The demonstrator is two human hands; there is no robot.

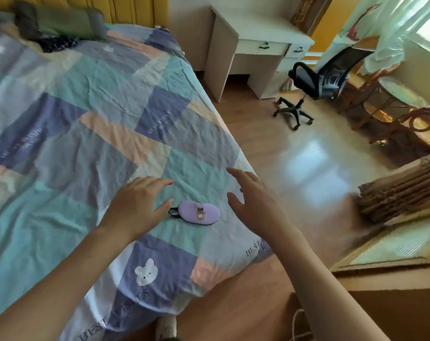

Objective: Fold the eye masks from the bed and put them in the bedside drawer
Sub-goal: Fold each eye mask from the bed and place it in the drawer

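A purple eye mask [199,212] with a small brown bear on it and a black strap lies flat on the patchwork bedspread [90,134], near the bed's foot corner. My left hand [137,203] hovers just left of the mask, fingers spread, thumb close to the strap. My right hand [253,200] hovers to the right of the mask, fingers apart, holding nothing. Neither hand touches the mask. A white desk [256,33] with two drawers stands beyond the bed.
A black office chair [315,87] stands on the wooden floor by the desk. Wicker furniture [393,112] is at the right. A stack of cardboard [401,190] and a framed panel [391,247] lie at the near right. A green pillow [61,23] sits at the bed's head.
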